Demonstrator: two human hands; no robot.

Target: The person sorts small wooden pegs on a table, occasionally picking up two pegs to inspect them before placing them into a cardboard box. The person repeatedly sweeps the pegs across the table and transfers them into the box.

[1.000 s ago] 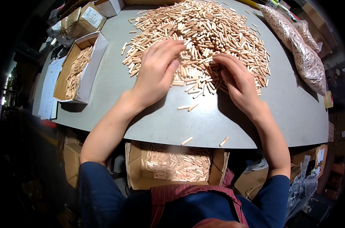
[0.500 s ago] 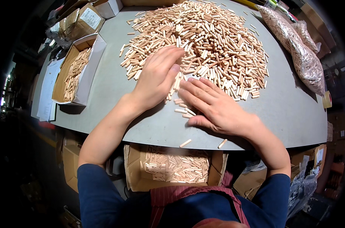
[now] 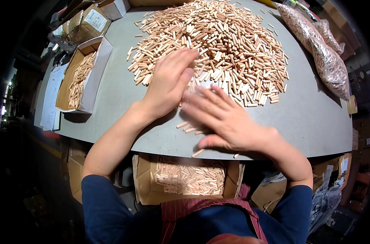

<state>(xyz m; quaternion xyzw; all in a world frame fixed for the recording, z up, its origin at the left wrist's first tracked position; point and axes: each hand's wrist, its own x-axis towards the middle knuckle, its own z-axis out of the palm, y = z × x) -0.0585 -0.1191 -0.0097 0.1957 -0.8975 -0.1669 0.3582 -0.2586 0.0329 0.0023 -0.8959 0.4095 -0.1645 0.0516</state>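
A big heap of short wooden dowels (image 3: 234, 53) covers the far middle of the grey table. At its near left side rests my left hand (image 3: 168, 79), fingers stretched out over the heap's edge and holding nothing. My right hand (image 3: 225, 118), slightly blurred, is spread with its palm down, just right of the left hand. Several loose dowels (image 3: 189, 129) lie under and beside its fingers. One dowel (image 3: 198, 153) lies near the table's front edge, left of my right thumb. What the palms cover is hidden.
Below the front edge, an open cardboard box (image 3: 142, 179) holds many dowels. A white-sided box (image 3: 98, 75) with dowels stands at the left, by some papers (image 3: 51, 97). A clear bag (image 3: 315, 51) full of dowels lies at the right, near a tape roll (image 3: 351, 105).
My right hand has moved a little toward me and left, and some loose dowels have shifted nearer the front edge with it. The left hand stays in place.
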